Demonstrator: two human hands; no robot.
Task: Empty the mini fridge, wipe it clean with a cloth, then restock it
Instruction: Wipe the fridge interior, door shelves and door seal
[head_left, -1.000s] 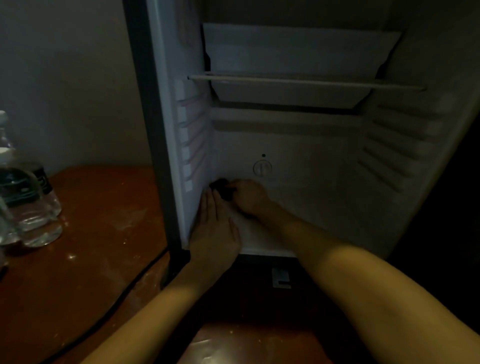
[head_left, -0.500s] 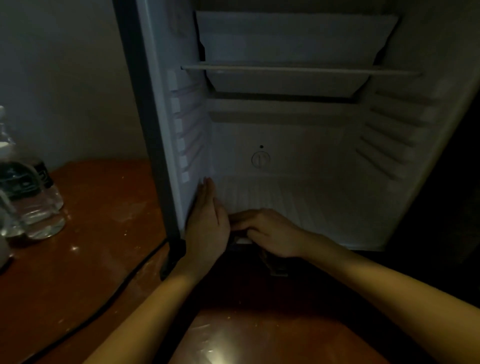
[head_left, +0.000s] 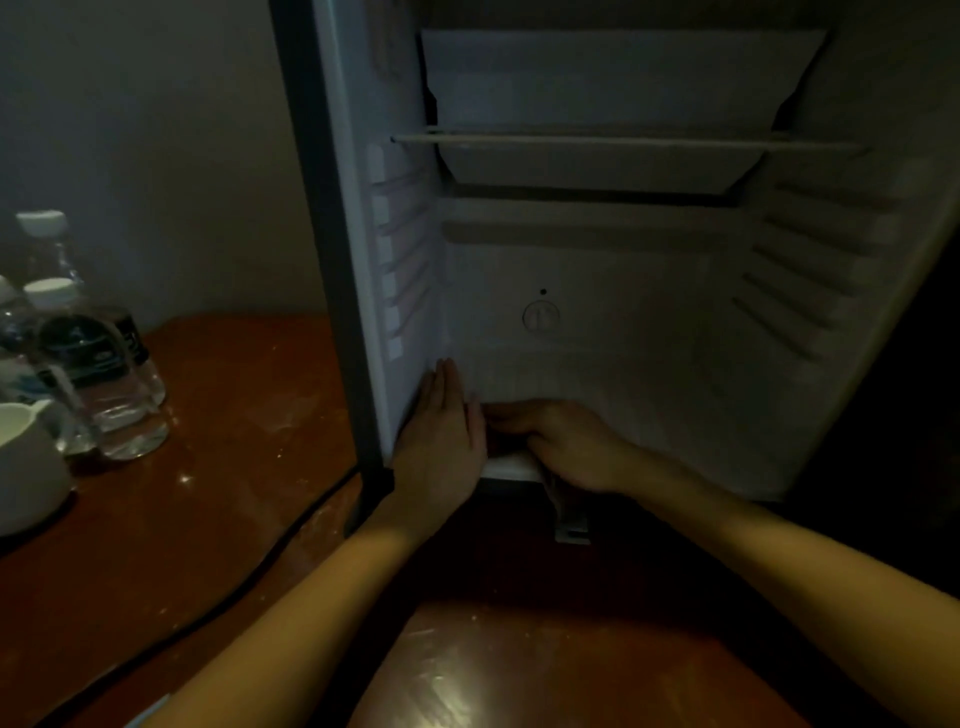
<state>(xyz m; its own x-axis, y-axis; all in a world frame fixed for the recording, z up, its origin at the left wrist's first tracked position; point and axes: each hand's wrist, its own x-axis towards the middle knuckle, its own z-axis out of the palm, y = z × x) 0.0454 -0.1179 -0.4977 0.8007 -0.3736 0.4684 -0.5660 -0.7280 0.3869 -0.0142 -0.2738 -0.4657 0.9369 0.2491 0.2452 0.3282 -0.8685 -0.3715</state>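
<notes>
My right hand (head_left: 569, 449) had its grip curled over a dark, half-hidden cloth (head_left: 497, 441) at the white mini fridge's (head_left: 623, 291) front floor edge, lower centre; my flat left hand (head_left: 441, 441) lay just left.

Wooden table (head_left: 223, 395) carries the mini fridge (head_left: 623, 291), water bottles (head_left: 98, 374), white cup (head_left: 26, 462), black cable (head_left: 260, 569).

White jug (head_left: 26, 467), black cable (head_left: 291, 538), glossy brown tabletop (head_left: 223, 395), grey wall (head_left: 156, 130)
</notes>
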